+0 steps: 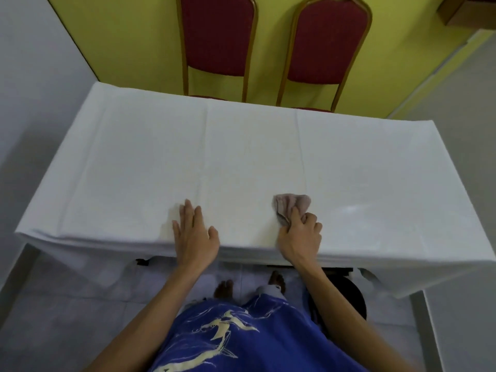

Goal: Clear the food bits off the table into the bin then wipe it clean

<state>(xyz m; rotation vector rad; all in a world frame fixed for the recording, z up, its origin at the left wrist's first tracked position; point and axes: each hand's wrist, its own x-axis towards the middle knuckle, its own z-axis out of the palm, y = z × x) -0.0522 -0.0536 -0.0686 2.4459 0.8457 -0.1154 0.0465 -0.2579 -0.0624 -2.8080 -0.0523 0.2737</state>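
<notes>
A table under a white tablecloth fills the middle of the view. My left hand lies flat on the cloth near the front edge, fingers apart, holding nothing. My right hand grips a crumpled pinkish-grey rag and presses it on the cloth, right of centre near the front edge. I see no food bits on the cloth. A dark round bin shows partly on the floor under the table's right front, behind my right forearm.
Two red padded chairs with gold frames stand against the yellow wall behind the table's far edge. A faint damp sheen marks the cloth right of the rag. My bare feet stand on the pale tiled floor.
</notes>
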